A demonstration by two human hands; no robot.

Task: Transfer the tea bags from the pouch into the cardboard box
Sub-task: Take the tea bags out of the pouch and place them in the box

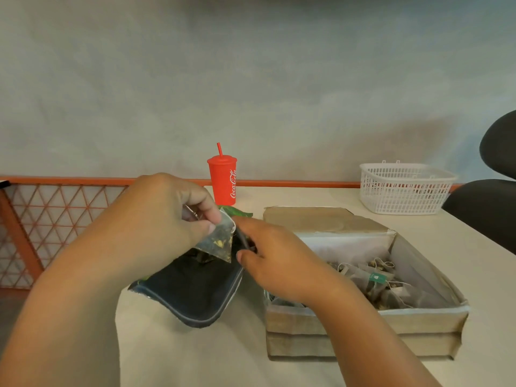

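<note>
Tea bag (219, 243), pyramid mesh: pinched at its top corner between thumb and curled fingers of the left hand (167, 219), hanging just above the mouth of the dark pouch (192, 291). Right hand (276, 261): reaches to the pouch rim, probably to steady it; whether its fingers grip cannot be told. Cardboard box (363, 322): open just beside the pouch for a short carry, with tagged tea bags (382, 277) already inside. Red Coca-Cola cup (222, 181): behind.

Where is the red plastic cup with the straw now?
In the head view, the red plastic cup stands upright near centre at the far edge of the beige table, just behind the left hand.
</note>
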